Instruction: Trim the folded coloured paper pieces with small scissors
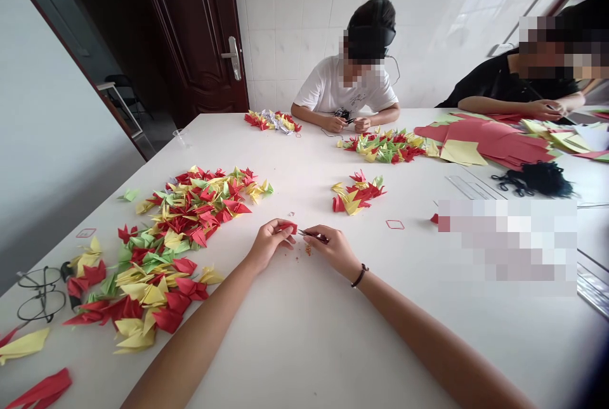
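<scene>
Left hand [267, 245] and right hand [333, 247] on red paper piece [288, 226]

A white table [295, 345] carries a big heap of folded paper pieces [166, 244] in red, yellow and green, with glasses [40, 295] beside it. Flat paper sheets [480, 139] lie far right, near two seated people. A dark door [200, 28] stands behind.

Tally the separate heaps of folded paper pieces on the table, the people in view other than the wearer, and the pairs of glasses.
Heaps of folded paper pieces: 4 (near left, far left, centre, far centre)
Other people: 2 (white shirt, black shirt)
Pairs of glasses: 1
Total: 7
</scene>
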A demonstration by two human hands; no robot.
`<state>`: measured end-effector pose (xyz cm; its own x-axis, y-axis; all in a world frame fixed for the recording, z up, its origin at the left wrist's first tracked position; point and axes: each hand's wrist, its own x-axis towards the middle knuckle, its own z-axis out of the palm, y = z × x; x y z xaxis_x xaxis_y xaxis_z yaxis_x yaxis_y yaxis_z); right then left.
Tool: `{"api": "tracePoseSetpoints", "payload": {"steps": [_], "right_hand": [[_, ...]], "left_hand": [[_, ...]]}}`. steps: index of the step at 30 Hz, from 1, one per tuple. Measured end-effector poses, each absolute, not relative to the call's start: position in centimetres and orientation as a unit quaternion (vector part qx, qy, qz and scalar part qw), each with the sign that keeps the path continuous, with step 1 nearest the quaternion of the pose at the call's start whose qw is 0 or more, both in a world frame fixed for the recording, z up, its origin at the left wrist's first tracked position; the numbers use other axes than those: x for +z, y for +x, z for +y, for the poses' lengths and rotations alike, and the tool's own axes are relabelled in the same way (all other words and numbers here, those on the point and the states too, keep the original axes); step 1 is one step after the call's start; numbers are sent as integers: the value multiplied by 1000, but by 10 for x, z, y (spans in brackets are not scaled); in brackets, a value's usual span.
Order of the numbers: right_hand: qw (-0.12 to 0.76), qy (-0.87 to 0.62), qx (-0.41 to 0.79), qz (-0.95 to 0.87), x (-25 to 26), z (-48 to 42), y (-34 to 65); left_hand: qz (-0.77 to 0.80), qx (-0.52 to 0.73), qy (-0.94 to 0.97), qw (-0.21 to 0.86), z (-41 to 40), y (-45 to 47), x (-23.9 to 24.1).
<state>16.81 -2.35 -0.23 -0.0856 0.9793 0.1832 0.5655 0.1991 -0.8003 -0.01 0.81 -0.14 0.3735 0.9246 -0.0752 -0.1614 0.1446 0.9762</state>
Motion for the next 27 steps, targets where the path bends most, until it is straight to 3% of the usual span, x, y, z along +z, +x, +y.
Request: {"api": "tracePoseSetpoints", "payload": {"steps": [27], "right_hand": [[351, -579, 313, -665, 1, -24, 168]], "left_hand": [[395, 398, 548, 620, 5, 3, 1]]}}
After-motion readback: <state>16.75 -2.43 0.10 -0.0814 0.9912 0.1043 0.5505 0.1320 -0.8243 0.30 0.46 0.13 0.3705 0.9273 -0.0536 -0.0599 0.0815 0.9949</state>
